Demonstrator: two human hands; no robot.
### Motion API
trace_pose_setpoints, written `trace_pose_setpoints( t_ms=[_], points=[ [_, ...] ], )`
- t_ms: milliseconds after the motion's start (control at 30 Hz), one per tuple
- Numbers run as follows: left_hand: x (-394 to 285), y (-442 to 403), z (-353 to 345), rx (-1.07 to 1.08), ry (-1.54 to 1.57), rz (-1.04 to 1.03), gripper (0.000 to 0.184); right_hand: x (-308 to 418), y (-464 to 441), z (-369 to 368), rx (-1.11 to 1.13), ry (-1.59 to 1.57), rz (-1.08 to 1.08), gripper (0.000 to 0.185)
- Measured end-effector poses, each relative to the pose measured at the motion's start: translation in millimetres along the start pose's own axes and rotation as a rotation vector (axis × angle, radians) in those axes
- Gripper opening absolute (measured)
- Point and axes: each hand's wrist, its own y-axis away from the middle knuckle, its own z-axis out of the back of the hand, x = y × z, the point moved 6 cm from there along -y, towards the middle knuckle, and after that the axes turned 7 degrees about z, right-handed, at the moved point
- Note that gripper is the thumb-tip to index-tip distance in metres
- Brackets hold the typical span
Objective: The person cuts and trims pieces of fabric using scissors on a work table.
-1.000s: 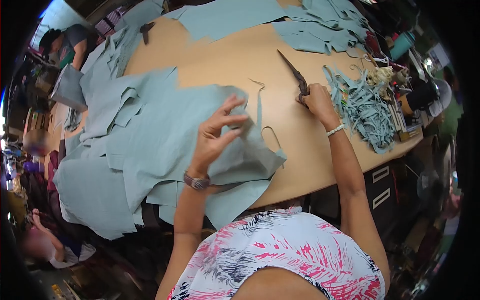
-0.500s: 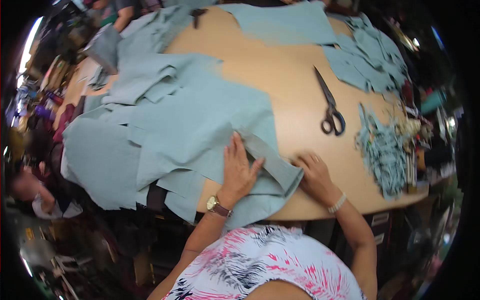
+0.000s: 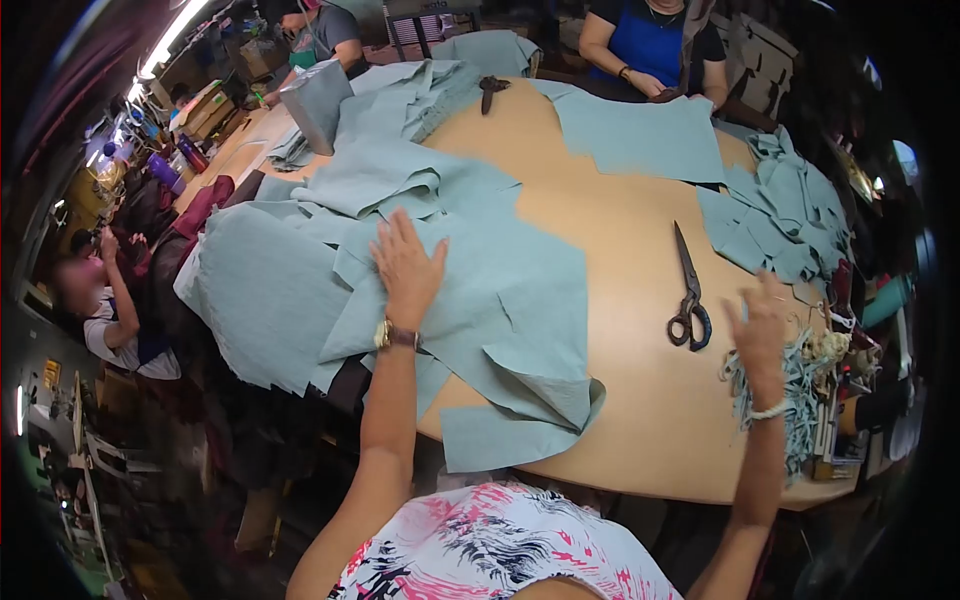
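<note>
Light blue-green fabric point(image 3: 500, 260) lies in overlapping, wrinkled layers over the left and middle of the table point(image 3: 630, 430), one corner folded up near the front edge. My left hand point(image 3: 410, 262) rests on it with fingers spread, a watch on that wrist. Over at the right, my right hand point(image 3: 758, 325) is raised above the heap of thin fabric strips point(image 3: 795, 400), its fingers apart and blurred, holding nothing visible. Black-handled scissors point(image 3: 689, 300) lie on the bare wood between the fabric and my right hand.
More cut fabric point(image 3: 640, 135) spreads along the far side, with a crumpled pile point(image 3: 785, 205) at the far right. A second dark tool point(image 3: 491, 92) lies near the back. Co-workers sit at the far side point(image 3: 645, 50), far left point(image 3: 325, 40) and left point(image 3: 125, 320).
The scissors, earlier in my right hand, now lie on the table. My left hand has moved left over the fabric; my right hand has left the fabric's corner for the strips. The view has shifted.
</note>
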Motion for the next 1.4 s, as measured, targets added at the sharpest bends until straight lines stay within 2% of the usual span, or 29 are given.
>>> trace_pose_setpoints(
  t_ms=[100,133,200,233,300,400,433,500,567,600,633,700,733,767,800,867,900,967,1033,1100,1200,1233,1333,1400],
  points=[
    [30.5,2.3,-46.4,0.045,-0.290,0.010,0.061,87.9,-39.4,-48.7,0.067,-0.621,-0.128,0.049],
    [31.7,2.5,-54.6,0.044,-0.255,-0.010,0.055,121.0,-48.9,-70.6,0.092,-0.602,-0.137,0.055],
    [23.0,11.1,-69.6,0.057,-0.180,-0.058,0.045,174.8,-65.5,-98.3,0.336,-0.439,-0.212,0.055],
    [23.4,11.8,-66.5,0.003,-0.089,-0.064,0.036,190.4,-66.1,-114.5,0.352,-0.410,-0.159,0.051],
    [28.9,8.6,-57.7,-0.047,0.139,0.038,0.032,219.4,-63.2,-141.4,0.386,-0.357,-0.050,0.044],
    [33.7,-2.3,-20.5,-0.058,0.442,0.270,0.030,212.7,-44.7,-141.6,0.197,-0.716,-0.007,0.025],
    [31.4,-7.4,-6.0,-0.046,0.537,0.361,0.031,201.7,-37.7,-140.0,0.156,-0.920,-0.137,0.020],
    [15.2,-30.0,23.3,-0.331,0.679,0.190,0.031,180.9,-23.5,-129.6,0.066,-1.314,-0.412,0.015],
    [-11.5,-63.1,35.6,-0.328,0.700,0.137,0.027,165.2,-17.7,-111.6,-0.130,-1.453,-0.510,0.016],
    [-31.0,-80.8,37.0,-0.412,0.668,0.003,0.027,156.8,-15.4,-105.5,-0.237,-1.517,-0.557,0.017],
    [-52.9,-96.7,36.2,-0.493,0.633,-0.133,0.028,150.3,-15.4,-104.6,-0.238,-1.461,-0.582,0.013],
    [-100.3,-118.1,24.0,-0.556,0.426,-0.340,0.030,141.6,-22.9,-97.1,-0.257,-1.235,-0.462,0.014],
    [-113.7,-129.7,-0.8,-0.451,0.323,-0.420,0.037,135.7,-25.3,-93.7,-0.261,-1.120,-0.400,0.014],
    [-115.8,-132.9,-13.2,-0.379,0.264,-0.364,0.045,131.6,-26.4,-96.4,-0.237,-0.989,-0.326,0.019],
    [-117.3,-138.7,-23.8,-0.317,0.204,-0.311,0.054,122.3,-21.5,-99.9,-0.217,-0.927,-0.396,0.021],
    [-115.5,-122.2,-33.9,-0.250,0.299,-0.297,0.063,106.4,-14.5,-100.7,-0.176,-0.807,-0.529,0.026],
    [-113.2,-103.2,-37.1,-0.208,0.343,-0.290,0.068,103.9,-18.0,-104.2,-0.263,-0.711,-0.413,0.029],
    [-105.3,-57.2,-62.5,-0.018,0.372,-0.245,0.070,121.9,-45.0,-92.8,-0.290,-0.576,-0.275,0.027],
    [-91.8,-10.5,-114.0,0.201,0.261,-0.223,0.068,158.8,-77.2,-87.8,-0.189,-0.592,-0.082,0.035],
    [-85.3,14.2,-127.8,0.344,0.150,-0.221,0.064,193.0,-97.1,-120.4,-0.061,-0.585,0.047,0.048],
    [-83.1,20.7,-136.8,0.420,0.103,-0.237,0.060,214.6,-86.6,-162.3,0.211,-0.517,0.040,0.056],
    [-81.5,14.8,-137.6,0.418,0.103,-0.248,0.058,216.2,-73.4,-169.9,0.254,-0.527,0.030,0.055],
    [-78.2,6.3,-140.4,0.464,0.121,-0.270,0.057,209.2,-30.0,-133.0,0.045,-0.593,0.299,0.045],
    [-77.9,-0.2,-146.7,0.420,0.097,-0.320,0.056,187.0,1.1,-103.9,0.091,-0.804,0.288,0.030]
  ],
)
